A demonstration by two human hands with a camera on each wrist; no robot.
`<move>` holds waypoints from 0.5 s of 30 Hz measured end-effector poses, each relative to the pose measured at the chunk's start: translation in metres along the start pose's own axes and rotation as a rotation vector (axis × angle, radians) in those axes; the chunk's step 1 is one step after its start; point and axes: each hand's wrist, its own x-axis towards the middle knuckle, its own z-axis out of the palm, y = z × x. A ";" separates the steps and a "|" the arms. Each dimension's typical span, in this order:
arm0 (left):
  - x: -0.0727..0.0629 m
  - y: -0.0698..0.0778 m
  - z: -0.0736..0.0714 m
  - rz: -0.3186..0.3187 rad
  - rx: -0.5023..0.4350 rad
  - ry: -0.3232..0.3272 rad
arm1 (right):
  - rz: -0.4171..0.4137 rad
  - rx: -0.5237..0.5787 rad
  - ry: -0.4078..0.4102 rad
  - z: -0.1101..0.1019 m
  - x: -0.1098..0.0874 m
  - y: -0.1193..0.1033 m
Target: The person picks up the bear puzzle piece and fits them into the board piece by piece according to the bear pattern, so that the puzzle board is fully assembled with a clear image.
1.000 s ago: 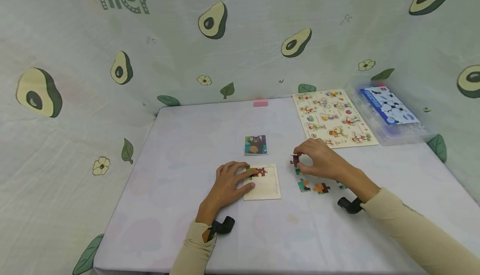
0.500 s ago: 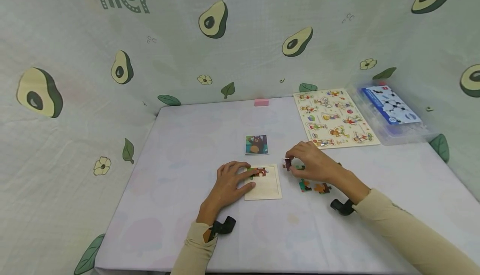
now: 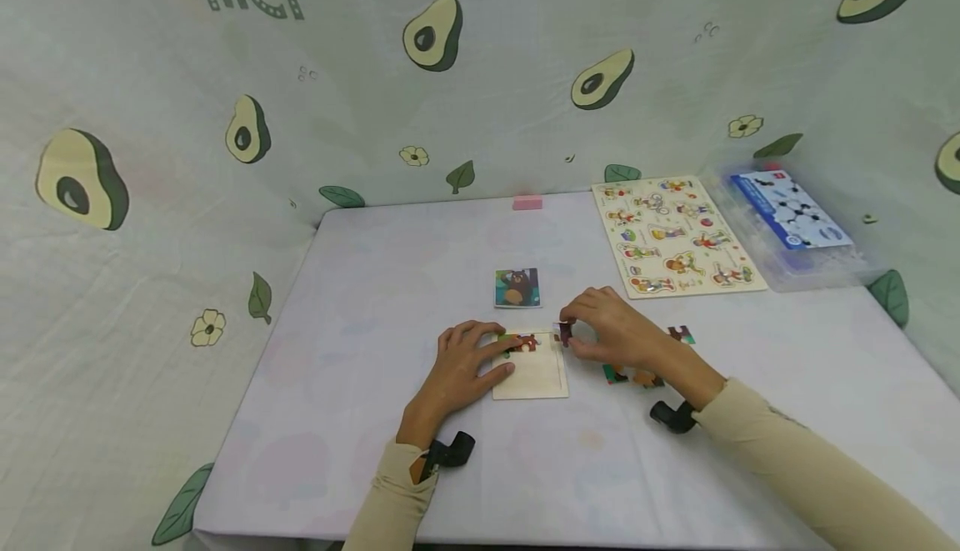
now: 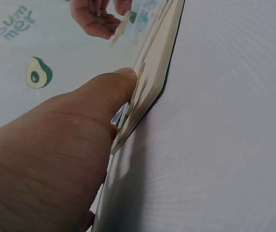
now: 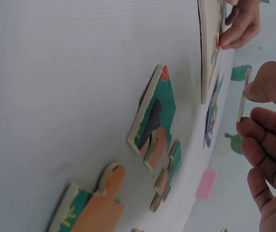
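My left hand rests on a small wooden puzzle tray, its fingertips touching joined brown and green pieces along the top edge. In the left wrist view, the thumb presses on the board from above. My right hand pinches a dark brown jigsaw puzzle piece between thumb and fingertips, beside the tray's upper right corner. The right wrist view shows that jigsaw puzzle piece edge-on, raised off the table. Loose jigsaw pieces lie under and beside the right forearm, partly hidden in the head view.
Behind the tray lies a square bear picture. A large wooden figure puzzle board and a clear plastic box with a blue and white booklet occupy the back right. A pink block sits at the far edge.
My right hand has carried the pinched jigsaw puzzle piece leftward, from above the loose pieces to the tray's right edge. The left hand has stayed on the tray. The head view has shifted slightly.
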 end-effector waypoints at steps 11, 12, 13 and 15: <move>-0.001 0.000 0.000 -0.010 0.000 -0.013 | -0.003 -0.003 -0.038 0.007 0.007 -0.005; 0.000 0.000 0.000 -0.010 0.003 -0.013 | -0.001 -0.004 -0.041 0.008 0.008 -0.006; 0.000 0.000 -0.001 -0.009 0.006 -0.012 | 0.000 -0.006 -0.045 0.008 0.008 -0.006; 0.000 -0.001 -0.001 -0.003 0.008 -0.010 | 0.004 -0.008 -0.052 0.010 0.009 -0.007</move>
